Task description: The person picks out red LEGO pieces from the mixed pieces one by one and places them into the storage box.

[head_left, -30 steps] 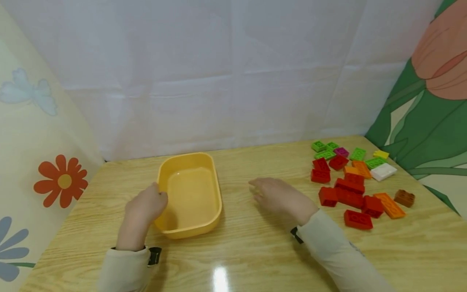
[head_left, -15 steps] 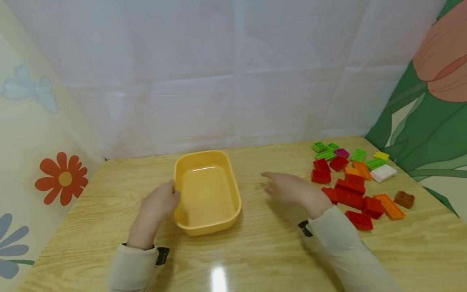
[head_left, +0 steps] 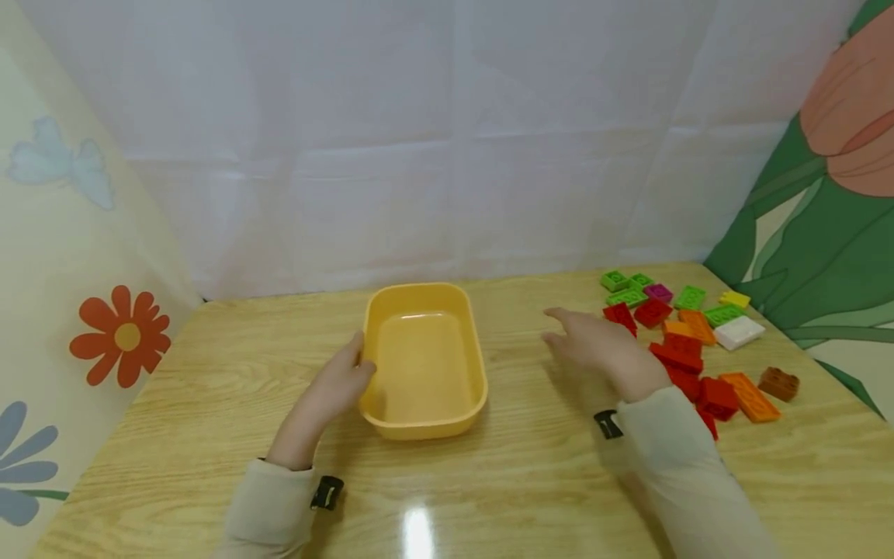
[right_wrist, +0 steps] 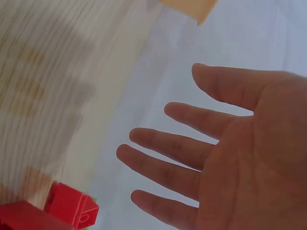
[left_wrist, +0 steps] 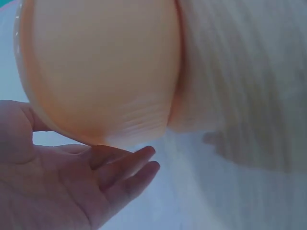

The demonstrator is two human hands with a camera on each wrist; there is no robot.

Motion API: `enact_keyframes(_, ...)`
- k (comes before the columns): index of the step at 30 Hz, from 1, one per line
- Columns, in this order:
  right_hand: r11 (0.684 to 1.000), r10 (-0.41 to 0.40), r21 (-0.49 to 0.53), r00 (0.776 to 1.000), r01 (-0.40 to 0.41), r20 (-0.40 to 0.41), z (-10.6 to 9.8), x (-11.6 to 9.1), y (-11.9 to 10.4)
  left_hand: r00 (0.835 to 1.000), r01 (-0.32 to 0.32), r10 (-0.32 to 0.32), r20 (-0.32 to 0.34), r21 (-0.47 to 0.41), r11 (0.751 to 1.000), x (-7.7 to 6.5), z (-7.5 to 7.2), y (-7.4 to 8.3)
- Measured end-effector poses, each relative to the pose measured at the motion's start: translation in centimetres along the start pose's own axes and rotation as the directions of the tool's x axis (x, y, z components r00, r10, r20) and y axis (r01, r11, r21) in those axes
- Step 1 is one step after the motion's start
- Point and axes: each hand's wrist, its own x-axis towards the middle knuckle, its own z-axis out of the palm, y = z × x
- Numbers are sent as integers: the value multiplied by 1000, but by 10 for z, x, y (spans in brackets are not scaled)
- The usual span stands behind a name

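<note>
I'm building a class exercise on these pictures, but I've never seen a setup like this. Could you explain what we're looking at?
Of course. There is no machine here: a person is working with two bare hands. The wide picture comes from a camera worn on the head, looking forward and down. The other two come from cameras worn on the wrists, each looking at its own hand's work.

The left hand grips the side of a yellow tray with rounded corners. The right hand holds nothing; its fingers are stretched out above the wood-grained table. On the person's right lie toy building bricks: many red, with green, orange, white, yellow, magenta and brown ones too. The right arm hides part of the pile.
</note>
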Motion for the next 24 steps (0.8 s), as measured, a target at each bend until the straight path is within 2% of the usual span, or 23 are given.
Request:
enact_keyframes(4, 1000, 30, 8, 999, -30, -15, -3, 1, 10, 999, -18, 21, 32, -107, 994, 5, 11, -2)
enact_keyframes(6, 999, 45, 6, 998, -45, -36, -5, 2, 15, 999, -7, 14, 47, -152, 988, 7, 16, -2)
enact_keyframes(9, 997, 83, 6, 993, -82, -80, -7, 4, 22, 998, 28, -16, 64, -198, 980, 9, 23, 0)
enact_keyframes(12, 991, 134, 2, 987, -134, -93, -10, 5, 29, 995, 85, -66, 75, -288, 954, 11, 28, 3)
enact_keyframes(15, 987, 157, -6, 984, -158, -85, -12, 6, 38, 991, 129, -103, 84, -433, 892, 13, 34, 6)
enact_keyframes(17, 987, 160, -7, 984, -161, -72, -13, 5, 43, 991, 135, -107, 83, -524, 841, 14, 39, 8)
enact_keyframes(18, 986, 165, -5, 984, -165, -66, -14, 5, 45, 991, 134, -105, 83, -576, 806, 14, 42, 7)
enact_keyframes(19, 985, 171, -3, 984, -171, -58, -15, 4, 47, 992, 123, -95, 78, -628, 768, 15, 45, 7)
enact_keyframes(20, 984, 181, -1, 982, -181, -46, -15, 3, 49, 994, 113, -85, 75, -660, 743, 15, 48, 6)
enact_keyframes(23, 976, 219, 3, 976, -219, -7, -16, 1, 52, 998, 65, -30, 61, -730, 681, 19, 55, 0)
enact_keyframes(24, 974, 228, 5, 974, -228, 2, -16, 1, 54, 998, 54, -14, 59, -756, 653, 19, 58, -1)
